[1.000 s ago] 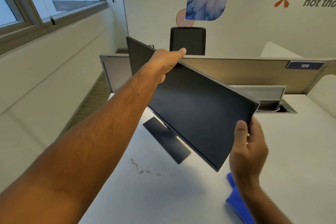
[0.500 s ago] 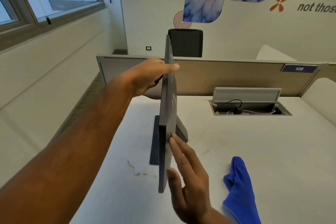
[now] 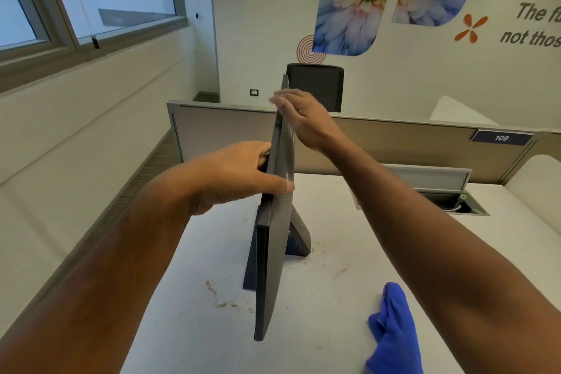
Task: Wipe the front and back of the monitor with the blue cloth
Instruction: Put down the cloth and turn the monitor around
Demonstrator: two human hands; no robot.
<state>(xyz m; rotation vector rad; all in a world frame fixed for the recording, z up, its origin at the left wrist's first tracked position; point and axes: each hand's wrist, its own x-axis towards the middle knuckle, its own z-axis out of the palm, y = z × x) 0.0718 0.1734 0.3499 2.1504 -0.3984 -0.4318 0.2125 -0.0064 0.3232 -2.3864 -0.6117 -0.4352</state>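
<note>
standing edge-on to the camera, the monitor [image 3: 274, 222] had swivelled from its screen-forward angle a second earlier. the left hand [image 3: 236, 174] gripped its upper edge; the right hand [image 3: 300, 118] had risen from the monitor's lower corner, its fingers straight against the top. right of the monitor's base, the blue cloth [image 3: 394, 331] lay unheld, so wiping probably waited.
</note>
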